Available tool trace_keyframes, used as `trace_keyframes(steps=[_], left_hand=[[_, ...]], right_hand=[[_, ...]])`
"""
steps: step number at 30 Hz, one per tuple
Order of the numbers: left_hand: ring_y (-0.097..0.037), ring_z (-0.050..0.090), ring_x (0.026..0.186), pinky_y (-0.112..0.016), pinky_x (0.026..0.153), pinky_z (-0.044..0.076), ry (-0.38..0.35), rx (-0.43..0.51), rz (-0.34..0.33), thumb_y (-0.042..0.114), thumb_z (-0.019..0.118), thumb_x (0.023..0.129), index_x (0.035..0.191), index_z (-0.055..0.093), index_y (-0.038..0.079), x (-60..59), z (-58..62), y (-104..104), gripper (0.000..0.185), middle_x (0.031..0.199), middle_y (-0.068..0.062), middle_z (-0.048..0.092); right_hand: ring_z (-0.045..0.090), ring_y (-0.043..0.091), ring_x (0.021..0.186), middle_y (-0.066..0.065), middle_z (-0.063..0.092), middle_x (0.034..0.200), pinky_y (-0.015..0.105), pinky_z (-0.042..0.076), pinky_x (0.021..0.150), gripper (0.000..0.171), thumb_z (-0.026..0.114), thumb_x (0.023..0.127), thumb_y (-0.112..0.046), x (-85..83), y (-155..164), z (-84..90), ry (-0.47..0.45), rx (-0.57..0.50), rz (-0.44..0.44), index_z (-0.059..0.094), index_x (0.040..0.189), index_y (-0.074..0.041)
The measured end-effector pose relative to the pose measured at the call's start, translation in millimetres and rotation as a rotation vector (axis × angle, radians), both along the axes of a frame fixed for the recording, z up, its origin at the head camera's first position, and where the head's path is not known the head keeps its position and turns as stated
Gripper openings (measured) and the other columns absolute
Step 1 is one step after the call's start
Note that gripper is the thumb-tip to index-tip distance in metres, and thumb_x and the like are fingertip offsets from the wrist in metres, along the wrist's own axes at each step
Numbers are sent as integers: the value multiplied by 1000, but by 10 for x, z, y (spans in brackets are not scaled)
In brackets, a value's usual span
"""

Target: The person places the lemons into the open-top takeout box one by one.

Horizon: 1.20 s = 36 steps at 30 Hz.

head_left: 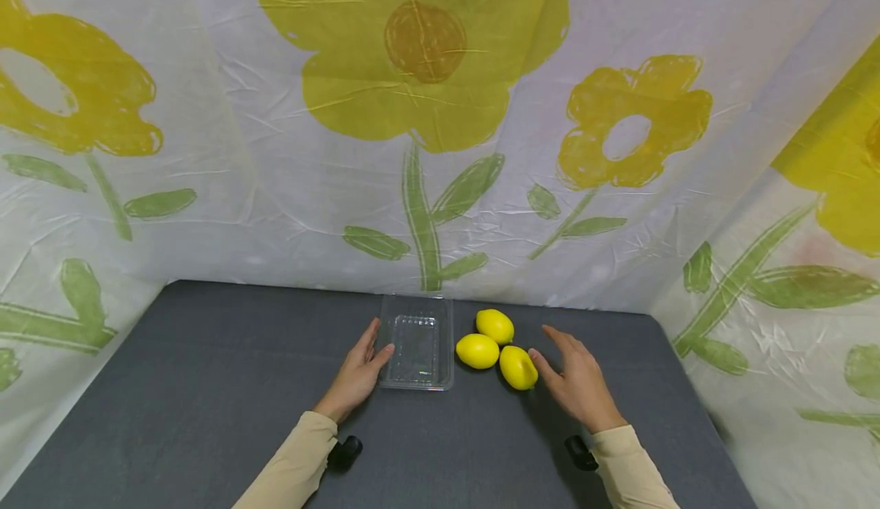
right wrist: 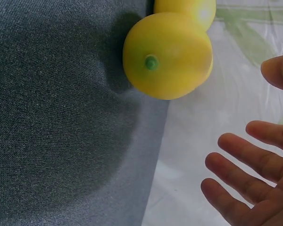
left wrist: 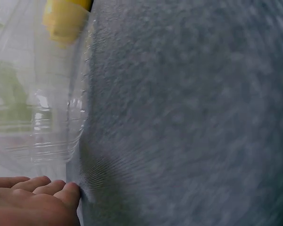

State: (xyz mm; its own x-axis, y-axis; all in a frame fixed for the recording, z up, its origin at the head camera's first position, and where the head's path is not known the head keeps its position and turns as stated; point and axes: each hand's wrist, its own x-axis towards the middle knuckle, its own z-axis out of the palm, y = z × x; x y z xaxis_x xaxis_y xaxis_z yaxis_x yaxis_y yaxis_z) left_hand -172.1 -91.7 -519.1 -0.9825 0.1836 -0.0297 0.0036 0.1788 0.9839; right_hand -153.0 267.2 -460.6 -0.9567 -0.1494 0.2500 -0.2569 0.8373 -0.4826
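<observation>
Reaching stage, nothing lifted yet. Left hand (head_left: 359, 371) laid flat against the left wall of the clear plastic tray (head_left: 417, 349), fingers straight, thumb tip touching the tray's near-left corner; in the left wrist view fingertips (left wrist: 68, 192) pressed against the transparent wall, gripping nothing. Right hand (head_left: 576, 377) spread wide open just beside the nearest lemon (head_left: 519, 367), thumb close to or barely brushing its right side, contact impossible to confirm; in the right wrist view the fingers (right wrist: 240, 165) splayed with a gap between them and the fruit (right wrist: 167, 55), holding nothing.

Three lemons bunched together toward the far edge of the grey desk (head_left: 206, 387), right of the tray: nearest lemon closest to the right hand, middle lemon (head_left: 477, 351) just beside the tray's right wall, far lemon (head_left: 495, 326) behind both, all touching or nearly so. Tray empty, lying flat, near the middle of the far edge.

Judged as the opening of a pick: tray steadied, first fruit about to be taken. Next move likely to call for closing fingers and thumb round the nearest lemon without knocking its two neighbours, smooth round skin apt to roll; then a lift clear of the tray's shallow rim. Light tray prone to sliding, so steady pressure from the left hand worth keeping.
</observation>
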Motion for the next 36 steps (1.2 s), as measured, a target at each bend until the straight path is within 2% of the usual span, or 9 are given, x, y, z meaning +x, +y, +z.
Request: trace_keyframes(steps=[4,8,13,16,21,29,36], left_hand=[[-38,3,154,-54,122,10,8,-12,0,16,47,110,162,4,0,6,-26,25,70,168,-21,5],[-37,1,154,-58,122,9,13,-8,-11,16,48,109,164,0,7,11,-44,33,74,169,-18,4],[-32,-3,155,-63,120,6,-24,-27,-44,25,56,107,165,-3,23,16,-53,32,82,170,-8,0],[-34,-3,155,-66,118,7,-50,-67,-55,37,65,101,165,-2,28,19,-57,27,93,171,-6,-1],[-37,-2,154,-68,117,9,-52,-88,-69,41,79,89,164,-2,31,33,-57,13,112,170,-5,-2],[-40,-1,154,-70,116,12,-31,-110,-90,37,86,82,164,-6,28,52,-50,11,124,170,-8,-3],[-40,0,154,-70,116,12,-29,-108,-87,35,88,80,164,-6,29,55,-54,10,126,170,-7,-2]], right_hand=[[48,50,131,26,53,144,68,40,102,60,63,102,-38,10,0,-2,-3,-4,3,51,147,-2],[46,50,133,25,52,145,70,37,104,60,62,103,-39,18,3,-9,-18,0,-3,50,148,-2],[46,50,133,25,51,146,70,36,104,60,62,103,-39,28,6,-22,-37,-1,-4,48,149,-3],[46,50,132,25,50,146,70,36,104,61,61,103,-41,30,5,-23,-39,1,-4,48,150,-3],[46,50,132,25,50,146,70,37,104,62,61,103,-41,27,-1,-15,-51,5,-7,48,150,-3],[46,48,133,24,50,147,69,38,104,62,64,102,-38,16,-14,-9,-94,6,-24,48,150,-3],[51,46,129,24,54,143,66,42,101,61,67,100,-37,0,3,-42,-55,-10,-14,51,147,-1]])
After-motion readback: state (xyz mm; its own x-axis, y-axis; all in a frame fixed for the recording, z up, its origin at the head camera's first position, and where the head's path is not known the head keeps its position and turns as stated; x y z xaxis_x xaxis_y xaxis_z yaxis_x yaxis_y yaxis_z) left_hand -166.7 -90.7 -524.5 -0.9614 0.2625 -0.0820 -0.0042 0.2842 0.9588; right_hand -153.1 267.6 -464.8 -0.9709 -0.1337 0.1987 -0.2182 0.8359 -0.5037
